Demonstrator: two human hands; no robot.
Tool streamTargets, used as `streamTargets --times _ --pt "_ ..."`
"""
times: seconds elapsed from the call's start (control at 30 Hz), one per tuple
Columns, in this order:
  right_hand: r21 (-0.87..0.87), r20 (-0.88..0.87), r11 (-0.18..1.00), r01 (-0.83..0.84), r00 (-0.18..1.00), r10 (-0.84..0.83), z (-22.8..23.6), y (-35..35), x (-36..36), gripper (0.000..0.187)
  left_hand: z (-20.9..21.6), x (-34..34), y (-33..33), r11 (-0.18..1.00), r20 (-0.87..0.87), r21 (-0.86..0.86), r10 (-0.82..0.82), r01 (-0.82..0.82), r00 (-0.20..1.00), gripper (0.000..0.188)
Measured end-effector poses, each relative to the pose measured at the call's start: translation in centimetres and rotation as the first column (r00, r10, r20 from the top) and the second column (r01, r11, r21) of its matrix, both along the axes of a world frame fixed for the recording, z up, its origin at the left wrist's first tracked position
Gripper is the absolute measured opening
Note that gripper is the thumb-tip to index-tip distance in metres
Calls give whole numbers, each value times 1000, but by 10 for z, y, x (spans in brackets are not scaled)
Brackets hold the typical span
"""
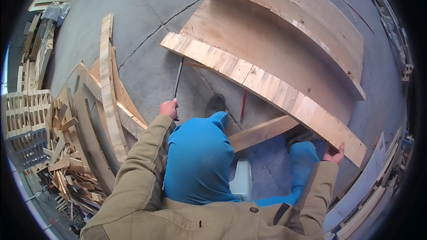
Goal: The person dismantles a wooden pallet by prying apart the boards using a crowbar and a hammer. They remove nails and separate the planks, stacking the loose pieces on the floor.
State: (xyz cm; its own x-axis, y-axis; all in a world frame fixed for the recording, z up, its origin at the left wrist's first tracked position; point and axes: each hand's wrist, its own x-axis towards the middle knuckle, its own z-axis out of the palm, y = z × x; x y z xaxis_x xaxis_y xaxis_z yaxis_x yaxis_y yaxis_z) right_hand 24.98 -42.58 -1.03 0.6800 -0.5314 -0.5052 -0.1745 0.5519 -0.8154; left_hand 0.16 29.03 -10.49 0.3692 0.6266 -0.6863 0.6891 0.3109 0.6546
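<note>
My left hand (pixel 169 109) is closed around the lower end of a thin dark metal pry bar (pixel 179 78). The bar's far end reaches the underside of a long pale wooden beam (pixel 249 74), near its left end. This beam runs slantwise along the near edge of a large plywood panel (pixel 271 35). At the beam's right end my right hand (pixel 334 153) grips the near lower edge, some of its fingers hidden beneath. A second wooden beam (pixel 289 26) lies across the panel farther back.
Below the beam are a red bar (pixel 243 104) and a loose board (pixel 262 133). A pale stool (pixel 242 180) shows between my legs. Long planks (pixel 109 84) and a scrap-wood heap (pixel 73 169) lie to the left. Sheets and boards (pixel 367 191) line the right side.
</note>
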Motion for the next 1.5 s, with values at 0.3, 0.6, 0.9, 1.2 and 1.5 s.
streamTargets --times 0.3,0.6,0.9,1.2,1.5 --pt "-30 424 949 -313 856 296 120 26 -32 49 28 -166 -36 979 -289 92 -146 180 946 37" --pt "-108 533 937 -333 776 337 165 66 -101 55 7 -221 -44 950 -269 110 -255 293 929 35" --pt "-194 499 871 -452 719 484 184 80 -153 54 -33 -248 -34 964 -229 12 -257 267 939 36" --pt "-35 446 911 -410 810 382 128 43 -145 56 -141 -228 -12 995 -211 -53 -93 84 973 38" --pt "12 413 918 -397 838 357 101 19 -136 56 -147 -155 4 900 -358 299 -203 317 912 48"
